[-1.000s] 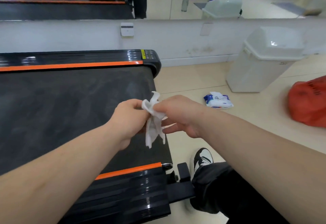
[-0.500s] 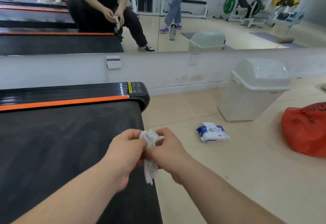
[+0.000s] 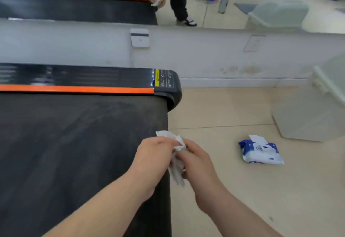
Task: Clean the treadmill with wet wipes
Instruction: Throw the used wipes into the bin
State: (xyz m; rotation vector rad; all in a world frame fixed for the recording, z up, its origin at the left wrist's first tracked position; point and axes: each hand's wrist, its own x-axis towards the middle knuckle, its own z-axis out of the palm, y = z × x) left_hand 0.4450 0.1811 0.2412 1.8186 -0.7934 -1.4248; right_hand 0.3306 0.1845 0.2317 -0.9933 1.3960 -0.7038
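Just at the treadmill (image 3: 74, 143) edge, left hand (image 3: 153, 154) and right hand (image 3: 196, 160) pinch a crumpled wipe (image 3: 176, 171), wipes pack (image 3: 260, 152) and bin (image 3: 308, 117) beyond.

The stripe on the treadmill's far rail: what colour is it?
The stripe is orange, best in head view.

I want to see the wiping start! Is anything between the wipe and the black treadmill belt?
No, nothing visible. The left hand and right hand pinch the wipe at the right edge of the bare belt.

White wipe (image 3: 177, 154), black treadmill belt (image 3: 74, 143) with orange stripe (image 3: 74, 89), blue-and-white wipes pack (image 3: 261, 151).
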